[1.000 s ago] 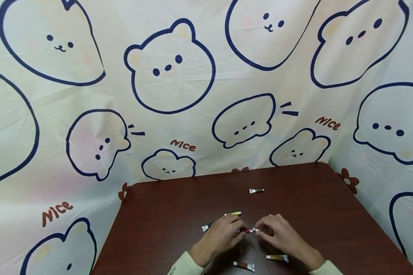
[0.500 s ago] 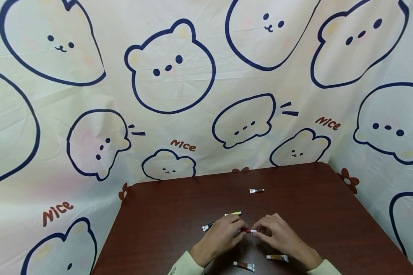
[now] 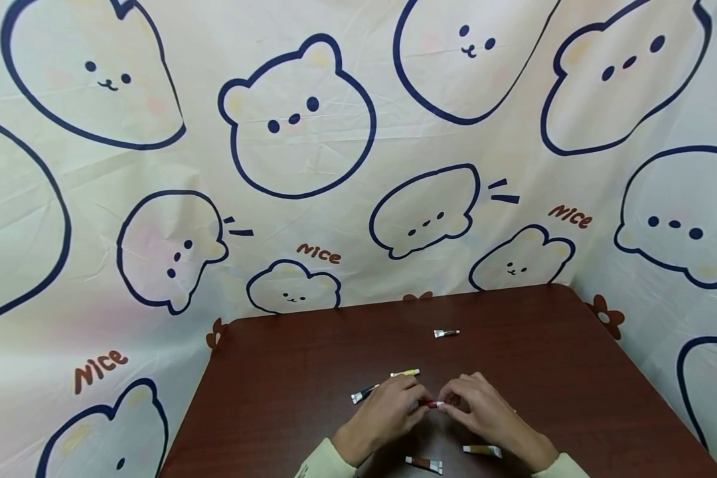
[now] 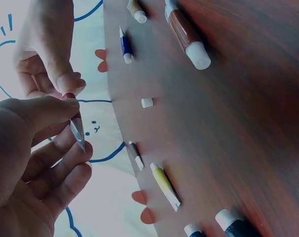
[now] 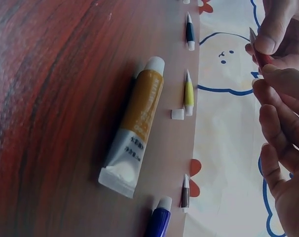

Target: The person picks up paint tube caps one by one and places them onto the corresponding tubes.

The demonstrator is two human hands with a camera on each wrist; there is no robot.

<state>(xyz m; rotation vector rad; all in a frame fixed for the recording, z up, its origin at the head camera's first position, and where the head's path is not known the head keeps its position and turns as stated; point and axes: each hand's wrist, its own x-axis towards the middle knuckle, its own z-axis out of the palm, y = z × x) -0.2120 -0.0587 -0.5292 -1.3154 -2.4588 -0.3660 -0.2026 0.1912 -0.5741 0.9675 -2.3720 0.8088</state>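
Note:
My left hand (image 3: 385, 411) grips a small red paint tube (image 3: 430, 403) between thumb and fingers. Its flat silver tail (image 4: 77, 132) sticks out past the left fingers in the left wrist view. From the other side my right hand (image 3: 482, 410) pinches the tube's white nozzle end, thumb against index finger. The fingertips mostly cover that end in both wrist views. The two hands meet above the table, with the tube lying roughly sideways between them. A loose white cap (image 4: 147, 102) lies on the table, also visible in the right wrist view.
Several other paint tubes lie around the hands on the dark wooden table (image 3: 299, 358): yellow (image 3: 406, 373), dark blue (image 3: 364, 394), black (image 3: 447, 333), ochre (image 3: 482, 451) and brown (image 3: 424, 465). A blue-violet tube (image 5: 159, 219) shows in the right wrist view. Printed cloth (image 3: 299, 159) hangs behind.
One second ago a small white piece at the right fingertips stood slightly apart from the red tube's nozzle. Now the right fingertips are closed up against the tube's white end. Other tubes stay put.

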